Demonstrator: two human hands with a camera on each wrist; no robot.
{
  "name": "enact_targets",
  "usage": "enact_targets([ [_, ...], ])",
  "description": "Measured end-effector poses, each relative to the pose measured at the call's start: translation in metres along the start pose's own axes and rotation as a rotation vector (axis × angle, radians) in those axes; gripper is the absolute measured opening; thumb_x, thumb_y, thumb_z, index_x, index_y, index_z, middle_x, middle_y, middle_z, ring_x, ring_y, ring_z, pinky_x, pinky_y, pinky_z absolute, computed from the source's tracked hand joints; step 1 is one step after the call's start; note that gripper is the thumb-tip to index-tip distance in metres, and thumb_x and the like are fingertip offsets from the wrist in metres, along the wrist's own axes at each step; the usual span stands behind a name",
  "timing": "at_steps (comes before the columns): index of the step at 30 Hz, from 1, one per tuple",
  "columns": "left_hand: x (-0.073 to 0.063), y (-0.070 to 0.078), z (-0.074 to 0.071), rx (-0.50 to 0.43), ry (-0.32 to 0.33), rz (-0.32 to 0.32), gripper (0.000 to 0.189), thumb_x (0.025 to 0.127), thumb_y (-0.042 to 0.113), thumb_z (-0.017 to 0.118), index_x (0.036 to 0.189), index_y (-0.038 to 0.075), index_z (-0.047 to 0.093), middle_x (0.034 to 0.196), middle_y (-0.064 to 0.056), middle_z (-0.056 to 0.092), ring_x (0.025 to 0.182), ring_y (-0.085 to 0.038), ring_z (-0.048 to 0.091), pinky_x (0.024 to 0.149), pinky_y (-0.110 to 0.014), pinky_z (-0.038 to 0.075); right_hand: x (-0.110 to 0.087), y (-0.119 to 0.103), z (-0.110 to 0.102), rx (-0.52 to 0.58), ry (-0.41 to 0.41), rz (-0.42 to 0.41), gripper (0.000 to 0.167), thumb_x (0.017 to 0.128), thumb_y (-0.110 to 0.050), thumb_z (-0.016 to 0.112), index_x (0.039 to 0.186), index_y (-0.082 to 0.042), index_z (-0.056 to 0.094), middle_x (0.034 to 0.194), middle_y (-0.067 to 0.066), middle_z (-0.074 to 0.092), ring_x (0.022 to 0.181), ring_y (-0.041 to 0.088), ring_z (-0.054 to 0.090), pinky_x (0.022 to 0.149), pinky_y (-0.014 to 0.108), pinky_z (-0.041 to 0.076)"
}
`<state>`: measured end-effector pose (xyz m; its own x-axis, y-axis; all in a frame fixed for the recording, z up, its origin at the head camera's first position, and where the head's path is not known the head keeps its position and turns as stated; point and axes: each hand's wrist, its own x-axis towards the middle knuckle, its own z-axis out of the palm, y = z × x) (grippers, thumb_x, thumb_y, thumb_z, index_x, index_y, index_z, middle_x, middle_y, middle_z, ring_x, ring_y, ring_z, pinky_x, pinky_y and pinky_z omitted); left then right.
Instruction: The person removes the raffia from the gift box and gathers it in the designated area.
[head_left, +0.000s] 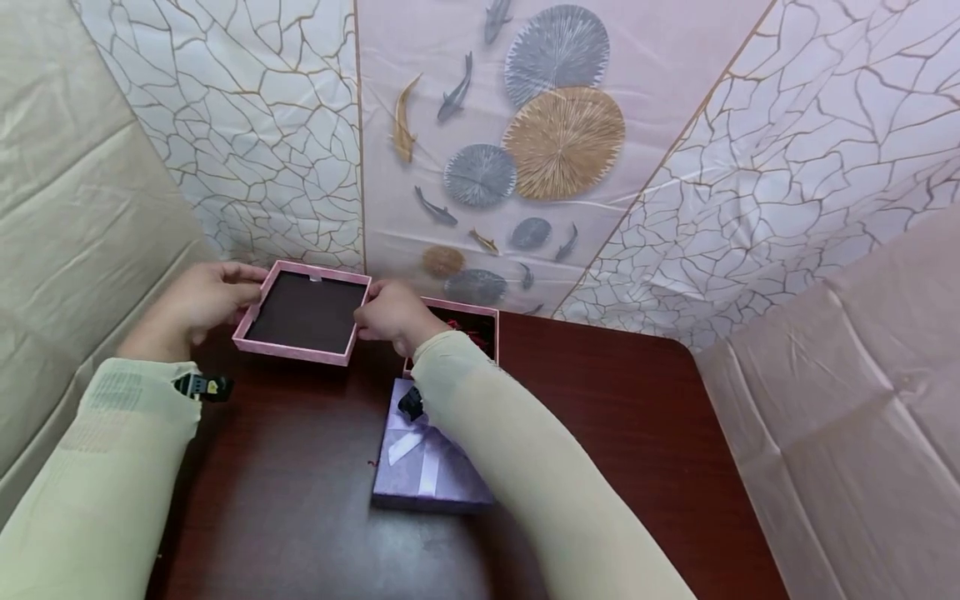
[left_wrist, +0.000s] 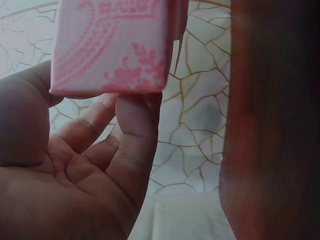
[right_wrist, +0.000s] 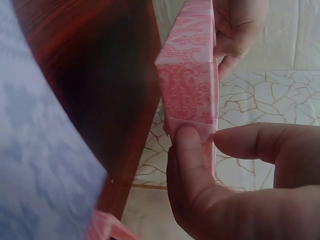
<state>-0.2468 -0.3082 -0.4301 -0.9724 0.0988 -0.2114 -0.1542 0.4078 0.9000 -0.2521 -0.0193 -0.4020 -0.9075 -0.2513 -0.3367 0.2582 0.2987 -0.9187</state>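
Both hands hold a shallow pink patterned box part (head_left: 295, 348), a lid or tray with a dark inside facing up, over the table's back left. At its left side the left hand (head_left: 197, 304) grips it; in the left wrist view, thumb and fingers lie about the pink patterned end (left_wrist: 110, 50). My right hand (head_left: 395, 317) pinches the right side; in the right wrist view a finger presses the pink wall (right_wrist: 187, 90) and the thumb is at its edge. Behind the right wrist stands an open pink-rimmed box (head_left: 497, 329) with red strands inside, partly hidden.
A purple box (head_left: 397, 479) with a ribbon bow lies in front of the open box, partly under the right forearm. The dark red-brown table (head_left: 615, 400) ends at a patterned cloth wall (head_left: 285, 167). A tiny red scrap lies left of the purple box.
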Motion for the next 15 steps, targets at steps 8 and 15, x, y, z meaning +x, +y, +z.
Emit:
enact_targets([
  [8,0.004,-0.012,0.004,0.032,-0.021,-0.021,0.054,0.117,0.018,0.053,0.163,-0.008,0.047,0.107,0.01,0.077,0.09,-0.004,0.075,0.08,-0.027,0.066,0.001,0.007,0.006,-0.066,0.022,0.026,0.034,0.1,0.01,0.065,0.133,0.014,0.062,0.112,0.016,0.063,0.095,0.033,0.078,0.1,0.051,0.068],
  [15,0.003,-0.02,0.005,0.022,-0.032,-0.01,0.054,0.116,0.014,0.052,0.162,-0.012,0.044,0.104,0.014,0.075,0.091,0.0,0.073,0.08,-0.026,0.066,0.002,0.01,0.011,-0.101,0.02,0.033,0.006,0.098,0.009,0.066,0.102,0.006,0.064,0.096,0.007,0.059,0.089,0.03,0.076,0.097,0.05,0.069],
])
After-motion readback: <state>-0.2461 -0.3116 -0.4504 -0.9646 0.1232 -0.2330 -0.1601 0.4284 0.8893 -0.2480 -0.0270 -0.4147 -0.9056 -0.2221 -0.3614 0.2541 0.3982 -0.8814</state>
